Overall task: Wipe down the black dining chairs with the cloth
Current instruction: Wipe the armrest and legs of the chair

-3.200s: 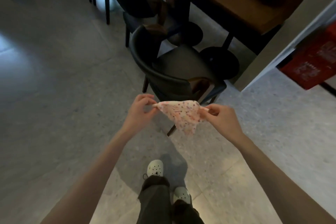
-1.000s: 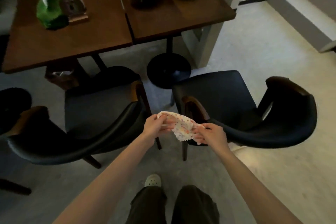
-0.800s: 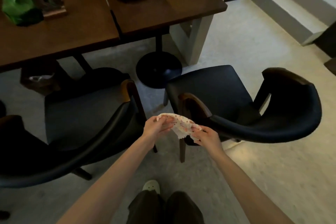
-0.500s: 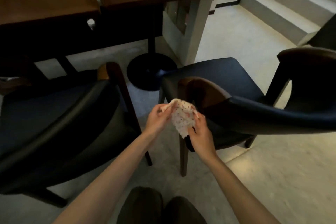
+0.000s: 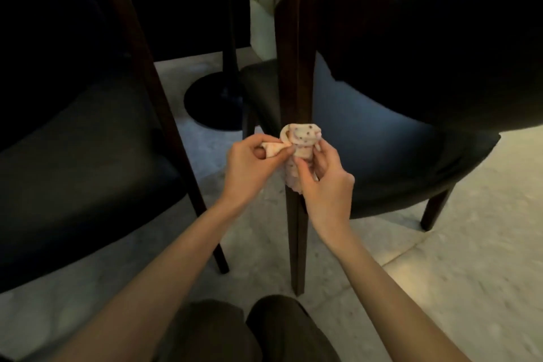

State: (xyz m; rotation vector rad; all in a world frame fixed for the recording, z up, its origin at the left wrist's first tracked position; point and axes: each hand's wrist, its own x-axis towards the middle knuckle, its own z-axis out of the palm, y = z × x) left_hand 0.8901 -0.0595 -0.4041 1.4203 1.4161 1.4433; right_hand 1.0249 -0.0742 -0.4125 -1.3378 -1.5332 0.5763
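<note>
Hands together now, your left hand (image 5: 249, 161) pinching a tail of the spotted cloth (image 5: 302, 139) and your right hand (image 5: 326, 185) gripping the bunch right at the wooden leg (image 5: 296, 244) of the right-hand black chair (image 5: 411, 156): you've dropped from standing, so leg wiping looks ready to begin.

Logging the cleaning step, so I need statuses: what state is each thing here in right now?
cloth, bunched, held at the wooden leg of the right chair
left hand, pinches one end of the cloth
right hand, grips the bunched cloth
right chair, upright, standing on the floor
left chair, upright, untouched
</note>
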